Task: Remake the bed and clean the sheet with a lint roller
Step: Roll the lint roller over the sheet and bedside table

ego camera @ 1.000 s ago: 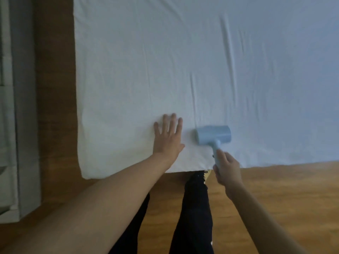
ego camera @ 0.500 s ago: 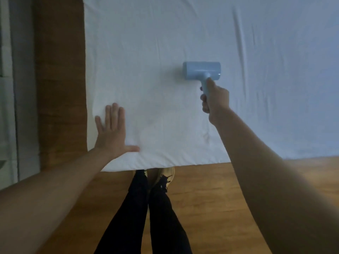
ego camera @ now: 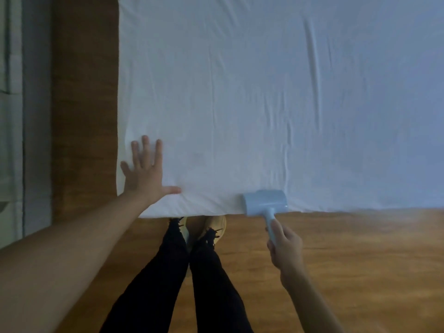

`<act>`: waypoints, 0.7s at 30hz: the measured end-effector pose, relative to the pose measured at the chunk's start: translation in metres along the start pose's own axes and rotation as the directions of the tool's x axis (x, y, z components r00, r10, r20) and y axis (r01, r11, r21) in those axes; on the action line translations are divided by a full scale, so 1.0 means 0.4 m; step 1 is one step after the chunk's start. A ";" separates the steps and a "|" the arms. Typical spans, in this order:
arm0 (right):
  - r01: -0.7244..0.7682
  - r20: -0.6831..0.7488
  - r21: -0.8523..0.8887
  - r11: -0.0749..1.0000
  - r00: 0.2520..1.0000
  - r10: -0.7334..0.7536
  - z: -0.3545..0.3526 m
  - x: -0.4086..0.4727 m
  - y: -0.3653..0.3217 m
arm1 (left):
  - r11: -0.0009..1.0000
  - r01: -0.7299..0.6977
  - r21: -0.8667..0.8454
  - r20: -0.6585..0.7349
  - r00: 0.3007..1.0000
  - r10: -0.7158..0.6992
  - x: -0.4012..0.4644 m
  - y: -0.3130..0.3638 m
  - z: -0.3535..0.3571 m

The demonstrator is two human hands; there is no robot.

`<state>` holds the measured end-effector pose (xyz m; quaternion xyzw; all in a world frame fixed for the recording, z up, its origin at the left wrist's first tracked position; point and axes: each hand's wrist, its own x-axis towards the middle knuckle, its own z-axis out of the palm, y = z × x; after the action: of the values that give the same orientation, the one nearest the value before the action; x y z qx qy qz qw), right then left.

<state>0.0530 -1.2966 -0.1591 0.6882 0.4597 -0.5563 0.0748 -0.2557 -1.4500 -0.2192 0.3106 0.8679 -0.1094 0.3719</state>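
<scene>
Lint roller [ego camera: 264, 202] in pale blue sits right at the near edge of the bed, its wide head lying on the white sheet [ego camera: 252, 104] just where the fabric folds over the side, a little right of the middle of that edge. Its thin handle slants back off the bed over the floor, and the right hand [ego camera: 286, 248] grips that handle with the fingers curled round it and the thumb laid along the top.

Nearest the camera, two legs in black trousers [ego camera: 192, 284] stand on the wooden floor [ego camera: 360, 260], and the yellowish shoes [ego camera: 216, 227] have their toes tucked up against the near edge of the bed. Bare forearms reach forward on either side of the legs.

At the near left corner of the bed the left hand [ego camera: 144, 174] lies flat on the sheet, palm down, fingers straight and spread, the thumb pointing right along the near edge. It holds nothing and presses on the fabric, well apart from the roller.

Farther in, the sheet covers the whole bed top, with soft creases running away from the near edge and one long, sharper fold toward the far right. Beyond the left edge runs a strip of wooden floor, then a pale grey piece of furniture [ego camera: 14, 116] whose details are too blurred to make out.
</scene>
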 end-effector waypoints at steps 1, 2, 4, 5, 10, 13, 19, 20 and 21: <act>0.017 -0.009 0.021 1.000 1.000 -0.017 -0.001 -0.019 -0.003 | 1.000 -0.007 -0.001 -0.004 1.000 0.007 -0.006 -0.012 0.004; 0.035 -0.016 0.045 0.998 0.999 -0.034 0.007 -0.035 -0.020 | 1.000 -0.020 0.005 -0.008 1.000 0.020 -0.010 -0.025 0.006; 0.076 -0.010 0.107 0.991 0.997 -0.075 0.051 -0.051 -0.087 | 0.999 -0.052 0.010 0.005 0.999 0.051 -0.014 -0.045 0.004; 0.105 0.005 0.137 0.985 0.994 -0.106 0.084 -0.046 -0.133 | 0.998 -0.060 0.001 0.006 0.998 0.060 -0.014 -0.050 0.003; 0.289 0.111 0.179 0.940 0.944 -0.311 0.327 0.070 -0.423 | 0.999 -0.041 -0.016 -0.051 0.998 0.040 0.002 -0.044 0.035; 0.321 0.137 0.085 0.943 0.934 -0.331 0.438 0.143 -0.540 | 0.997 -0.081 0.002 -0.091 0.993 0.081 0.007 -0.065 0.052; 0.275 0.092 -0.078 0.958 0.959 -0.268 0.459 0.149 -0.350 | 0.993 -0.119 -0.016 -0.128 0.985 0.116 0.009 -0.081 0.064; 0.258 0.095 -0.087 0.962 0.964 -0.250 0.433 0.128 -0.283 | 0.993 -0.115 -0.025 -0.124 0.986 0.111 0.010 -0.082 0.063; 0.239 0.091 -0.106 0.965 0.969 -0.230 0.402 0.099 -0.216 | 0.993 -0.115 -0.032 -0.120 0.987 0.110 0.010 -0.082 0.062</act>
<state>-0.1224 -1.3249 -0.2163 0.6014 0.5661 -0.5599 0.0659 -0.2637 -1.4844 -0.2407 0.3579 0.8713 -0.0530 0.3315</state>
